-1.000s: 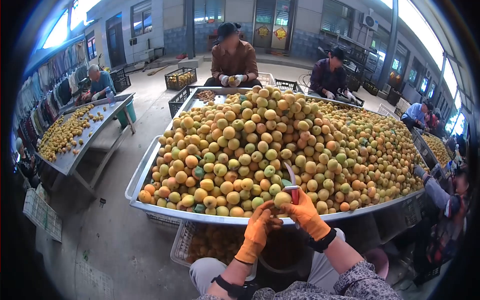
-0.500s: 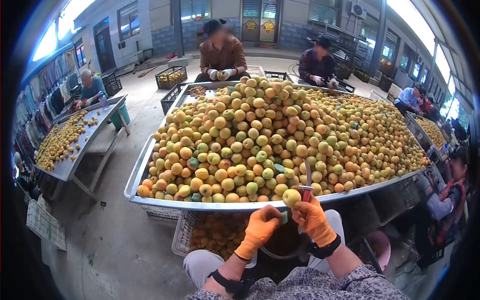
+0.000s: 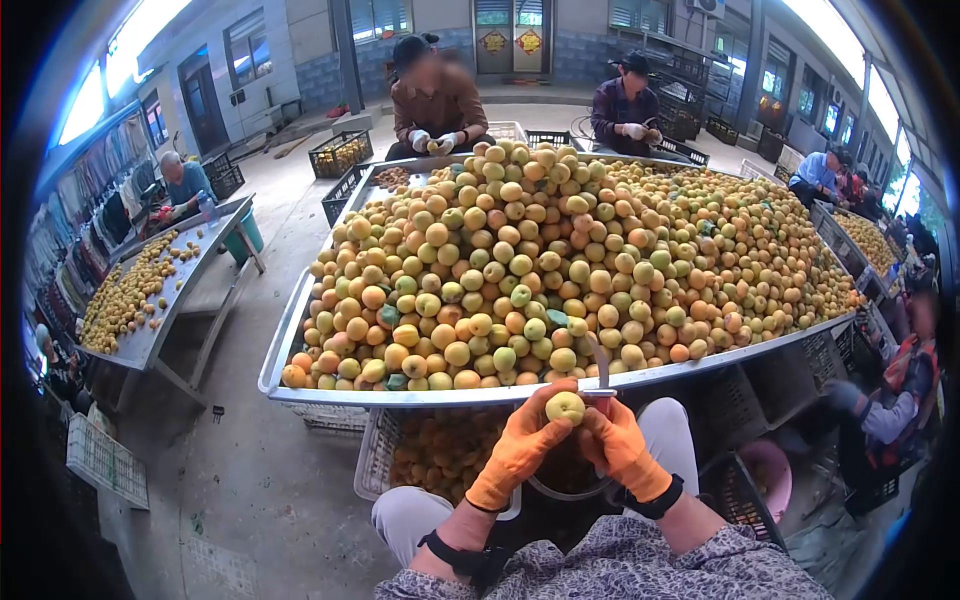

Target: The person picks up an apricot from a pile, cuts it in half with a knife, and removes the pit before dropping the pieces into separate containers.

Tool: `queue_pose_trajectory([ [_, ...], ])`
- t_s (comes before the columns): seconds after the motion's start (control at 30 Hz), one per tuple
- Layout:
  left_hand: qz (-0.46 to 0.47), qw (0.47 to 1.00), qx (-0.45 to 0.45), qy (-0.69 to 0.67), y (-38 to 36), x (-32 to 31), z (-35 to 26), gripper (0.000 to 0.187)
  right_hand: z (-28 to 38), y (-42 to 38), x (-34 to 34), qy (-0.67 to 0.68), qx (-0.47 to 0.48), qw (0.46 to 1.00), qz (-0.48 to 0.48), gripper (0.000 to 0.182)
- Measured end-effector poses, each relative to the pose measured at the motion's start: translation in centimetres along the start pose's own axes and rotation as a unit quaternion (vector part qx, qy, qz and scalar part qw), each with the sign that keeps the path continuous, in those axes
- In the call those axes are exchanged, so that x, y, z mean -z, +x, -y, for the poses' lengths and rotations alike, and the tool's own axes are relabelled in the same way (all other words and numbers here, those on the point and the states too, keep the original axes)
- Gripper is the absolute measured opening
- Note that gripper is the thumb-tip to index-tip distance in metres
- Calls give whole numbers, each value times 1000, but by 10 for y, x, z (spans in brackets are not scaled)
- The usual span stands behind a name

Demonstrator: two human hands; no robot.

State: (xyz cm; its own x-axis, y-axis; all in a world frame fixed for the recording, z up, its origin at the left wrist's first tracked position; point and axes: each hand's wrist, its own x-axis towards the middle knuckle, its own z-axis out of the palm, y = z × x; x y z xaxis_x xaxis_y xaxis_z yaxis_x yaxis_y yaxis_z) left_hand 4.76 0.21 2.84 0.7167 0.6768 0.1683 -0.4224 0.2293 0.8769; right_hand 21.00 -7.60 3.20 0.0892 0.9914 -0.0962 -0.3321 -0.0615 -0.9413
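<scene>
The person's left hand in an orange work glove (image 3: 520, 445) is cupping a small round yellow-green apricot (image 3: 565, 407), with its grip closed around the near side of the fruit. The right hand in a matching orange glove (image 3: 622, 450) is pressing in from the other side, its grip wrapped around the handle of a small knife with a thin steel blade (image 3: 601, 366) that is sticking up just past the fruit. The apricot is sitting between the two hands, low in front of the person, just below the near rim of the big metal tray surface (image 3: 400, 397).

Judging by its looks, the fruit is light and fairly firm while greenish, with soft flesh under a thin skin that is going to bruise if squeezed hard. Holding it around its middle with the fingertips, as the left hand is doing, seems best, leaving the seam free for the blade. The gloves should help against slipping once juice is running.

Below the hands, a white plastic crate of orange fruit (image 3: 430, 455) is standing on the floor. Beyond, a huge heap of yellow and orange apricots (image 3: 540, 250) is filling the tray. At the far side, a person in a brown jacket (image 3: 435, 100) and another in dark purple (image 3: 625, 105) are working.
</scene>
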Motion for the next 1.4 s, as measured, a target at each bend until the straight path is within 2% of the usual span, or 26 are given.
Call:
queue_pose_trajectory([
  [0.03, -17, 1000, -17, -15, -1, 1, -1, 51, 2, -3, -6, -110, 43, 992, -46, 39],
  [0.07, -18, 1000, -15, -13, -5, 3, -3, 51, 4, -8, -10, -107, 42, 992, -46, 39],
  [0.13, -11, 999, -21, -39, -11, 7, -14, 52, 12, -18, -16, -92, 114, 988, -51, 47],
  [0.2, -16, 999, -13, -30, -15, 10, -18, 53, 23, -30, -19, -90, 71, 993, -37, 53],
  [0.27, -14, 1000, 1, -23, -18, 7, -27, 52, 32, -36, -22, -74, 28, 996, 49, 56],
  [0.33, 0, 1000, -10, -8, -19, 8, -23, 55, 35, -36, -29, -53, 38, 997, 39, 57],
  [0.4, 38, 999, -29, -27, -18, 9, -16, 60, 36, -33, -36, 43, 140, 988, 47, 55],
  [0.47, 41, 999, -22, -19, -19, 2, -17, 63, 45, -31, -43, 83, 166, 981, 49, 49],
  [0.53, 44, 999, -16, -7, -20, -1, -19, 67, 58, -35, -50, -87, 112, 988, 59, 42],
  [0.57, 30, 999, -13, -9, -21, -1, -19, 69, 48, -34, -50, -136, 114, 984, 31, 36],
  [0.63, 15, 1000, -13, -14, -21, 0, -16, 71, 38, -37, -46, -184, 104, 977, 24, 35],
  [0.7, -56, 998, -32, 6, -21, -2, -11, 73, 31, -37, -44, -238, 98, 966, 13, 31],
  [0.8, -23, 998, -2, 52, -22, 5, -16, 79, 29, -35, -46, -257, 117, 959, 14, 30],
  [1.07, -57, 994, -10, 95, -23, -2, -19, 68, 26, -30, -47, -346, 150, 926, 1, 25],
  [1.13, -80, 988, -44, 126, -22, -4, -16, 53, 19, -29, -46, -367, 155, 917, -15, 24],
  [1.17, -79, 988, -43, 124, -19, -1, -11, 53, 16, -28, -47, -393, 168, 904, -34, 22],
  [1.2, -81, 951, -143, 262, -15, 2, -5, 46, 12, -27, -48, -418, 181, 889, -52, 21],
  [1.23, -81, 885, -238, 391, -13, 4, 0, 40, 9, -26, -48, -421, 179, 888, -52, 21],
  [1.27, -83, 887, -236, 388, -14, 6, 4, 40, 4, -26, -48, -422, 180, 886, -63, 21],
  [1.33, -110, 931, -133, 320, -17, 7, 7, 29, -8, -22, -45, -424, 174, 886, -72, 20],
  [1.4, -130, 935, -138, 299, -14, 7, 15, 25, -22, -16, -41, -415, 192, 885, -94, 22],
])
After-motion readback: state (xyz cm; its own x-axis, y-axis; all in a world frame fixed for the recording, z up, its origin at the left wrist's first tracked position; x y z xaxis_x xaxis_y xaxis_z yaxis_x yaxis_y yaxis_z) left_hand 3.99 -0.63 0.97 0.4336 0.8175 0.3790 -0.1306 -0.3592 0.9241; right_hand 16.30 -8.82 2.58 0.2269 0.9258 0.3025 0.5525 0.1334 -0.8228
